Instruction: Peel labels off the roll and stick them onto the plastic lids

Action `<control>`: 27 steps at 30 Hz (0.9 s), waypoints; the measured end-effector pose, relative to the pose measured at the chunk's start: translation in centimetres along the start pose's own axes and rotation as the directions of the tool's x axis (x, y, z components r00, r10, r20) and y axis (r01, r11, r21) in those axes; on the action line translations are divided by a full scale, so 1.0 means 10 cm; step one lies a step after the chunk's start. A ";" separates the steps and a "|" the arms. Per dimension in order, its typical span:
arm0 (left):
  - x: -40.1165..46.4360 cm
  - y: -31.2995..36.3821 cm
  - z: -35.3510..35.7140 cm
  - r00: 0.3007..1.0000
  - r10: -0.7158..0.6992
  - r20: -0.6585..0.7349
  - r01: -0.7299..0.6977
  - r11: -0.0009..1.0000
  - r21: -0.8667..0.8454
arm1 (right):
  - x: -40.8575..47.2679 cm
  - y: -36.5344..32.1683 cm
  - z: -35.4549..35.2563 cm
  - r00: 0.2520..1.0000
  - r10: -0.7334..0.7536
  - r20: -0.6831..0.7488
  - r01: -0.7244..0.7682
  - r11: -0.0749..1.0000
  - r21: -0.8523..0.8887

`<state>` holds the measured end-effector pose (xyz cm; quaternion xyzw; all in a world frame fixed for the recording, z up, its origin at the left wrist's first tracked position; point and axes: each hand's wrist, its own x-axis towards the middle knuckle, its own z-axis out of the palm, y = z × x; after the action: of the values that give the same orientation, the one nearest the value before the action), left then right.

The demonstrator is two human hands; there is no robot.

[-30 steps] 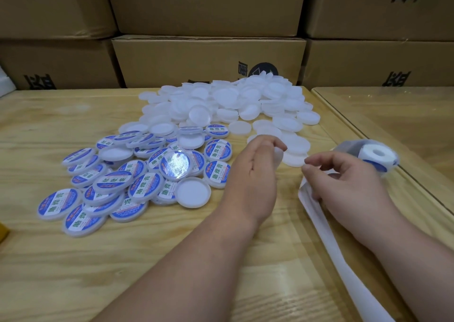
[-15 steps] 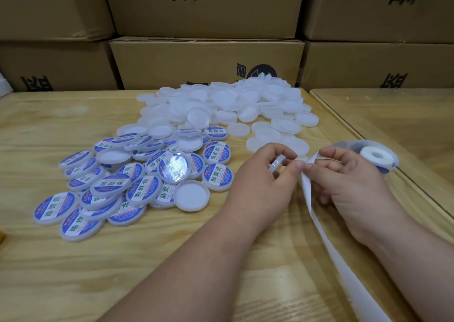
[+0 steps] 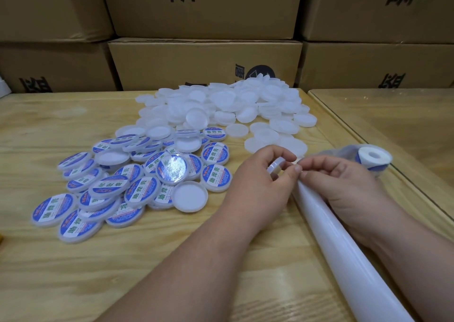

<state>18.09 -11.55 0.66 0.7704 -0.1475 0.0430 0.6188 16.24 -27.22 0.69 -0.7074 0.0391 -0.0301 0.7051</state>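
The left hand point(image 3: 258, 184) held a blank lid point(image 3: 276, 167) on edge in curled fingers, touching the right hand point(image 3: 344, 181), whose fingers pinched the backing strip point(image 3: 344, 253). The strip's long axis ran toward the person from the label roll point(image 3: 374, 159), which sat at the right on the counter point(image 3: 172, 260).

Plain white lids point(image 3: 221, 105), blue-and-white labelled lids point(image 3: 137, 174), white backing strip point(image 3: 344, 248), pale wood-grain table point(image 3: 73, 272).
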 end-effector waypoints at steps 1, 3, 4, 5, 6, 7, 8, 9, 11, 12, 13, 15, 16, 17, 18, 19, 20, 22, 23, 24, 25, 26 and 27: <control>0.00 -0.01 0.00 1.000 -0.006 0.002 0.006 1.000 0.007 | 0.00 0.00 0.00 1.000 -0.001 -0.005 0.001 1.000 0.015; 0.00 -0.02 0.01 1.000 -0.013 0.007 0.013 0.999 0.031 | 0.01 0.00 0.00 1.000 0.001 -0.007 -0.001 0.999 0.045; 0.00 -0.03 0.01 1.000 -0.017 0.008 0.017 0.999 0.040 | 0.00 0.00 0.00 1.000 0.003 -0.001 -0.003 0.998 0.063; 0.00 -0.03 0.01 1.000 -0.025 0.008 0.025 0.999 0.040 | 0.00 0.00 0.01 1.000 0.003 0.004 -0.004 0.997 0.080; 0.01 -0.03 0.01 0.999 -0.035 0.005 0.035 0.999 0.036 | -0.01 0.00 0.01 1.000 0.002 0.006 -0.003 0.996 0.091; 0.01 -0.03 0.01 0.999 -0.045 -0.001 0.045 0.998 0.033 | -0.02 0.00 0.02 1.000 -0.002 0.002 0.002 0.996 0.087; 0.01 -0.03 0.01 0.998 -0.055 -0.008 0.055 0.998 0.033 | -0.03 0.01 0.03 1.000 -0.014 -0.005 0.014 0.998 0.060; 0.01 -0.02 0.00 0.998 -0.063 -0.014 0.064 0.997 0.033 | -0.04 0.01 0.04 0.999 -0.036 -0.013 0.036 0.999 0.008; 0.01 -0.02 0.00 0.997 -0.069 -0.021 0.069 0.997 0.021 | -0.05 0.02 0.06 0.996 -0.091 -0.023 0.088 0.989 -0.120; 0.01 -0.02 0.01 0.997 -0.070 -0.025 0.071 0.997 0.014 | -0.05 0.02 0.08 0.993 -0.116 -0.028 0.109 0.979 -0.171; 0.02 -0.02 0.01 0.997 -0.077 -0.031 0.077 0.997 0.004 | -0.06 0.01 0.10 0.990 -0.136 -0.037 0.125 0.969 -0.213; 0.02 -0.02 0.01 0.994 -0.094 -0.049 0.092 0.995 -0.044 | -0.07 0.01 0.13 0.982 -0.170 -0.076 0.143 0.949 -0.282; 0.02 -0.02 0.01 0.993 -0.101 -0.057 0.097 0.992 -0.079 | -0.08 0.00 0.14 0.979 -0.178 -0.101 0.140 0.941 -0.308; 0.02 -0.01 0.01 0.992 -0.109 -0.059 0.102 0.988 -0.114 | -0.09 -0.01 0.15 0.975 -0.183 -0.124 0.133 0.934 -0.330; 0.02 -0.01 0.01 0.992 -0.115 -0.056 0.107 0.984 -0.140 | -0.10 -0.03 0.15 0.973 -0.187 -0.138 0.128 0.927 -0.353; 0.01 -0.01 0.01 0.992 -0.119 -0.051 0.110 0.982 -0.153 | -0.11 -0.04 0.14 0.971 -0.192 -0.141 0.125 0.915 -0.383; 0.01 -0.01 0.00 0.992 -0.117 -0.049 0.108 0.982 -0.156 | -0.11 -0.05 0.13 0.971 -0.196 -0.134 0.123 0.898 -0.423; 0.02 -0.02 0.01 0.993 -0.109 -0.049 0.100 0.983 -0.153 | -0.12 -0.07 0.12 0.971 -0.207 -0.118 0.121 0.856 -0.503; 0.02 -0.02 0.01 0.993 -0.107 -0.046 0.099 0.983 -0.156 | -0.13 -0.07 0.12 0.971 -0.212 -0.113 0.122 0.841 -0.527; 0.02 -0.02 0.01 0.993 -0.108 -0.043 0.100 0.981 -0.163 | -0.13 -0.06 0.12 0.970 -0.217 -0.108 0.125 0.829 -0.545; 0.02 -0.01 0.01 0.993 -0.113 -0.042 0.104 0.980 -0.172 | -0.13 -0.06 0.12 0.970 -0.221 -0.098 0.130 0.818 -0.560; 0.02 -0.01 0.01 0.992 -0.115 -0.047 0.105 0.978 -0.177 | -0.12 -0.06 0.12 0.971 -0.222 -0.089 0.134 0.813 -0.566; 0.02 -0.01 0.01 0.992 -0.115 -0.054 0.104 0.979 -0.178 | -0.11 -0.05 0.11 0.972 -0.219 -0.081 0.137 0.817 -0.561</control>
<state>18.26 -11.62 0.58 0.7185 -0.0881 0.0203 0.6897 15.21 -25.98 1.19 -0.8768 0.0297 -0.1338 0.4609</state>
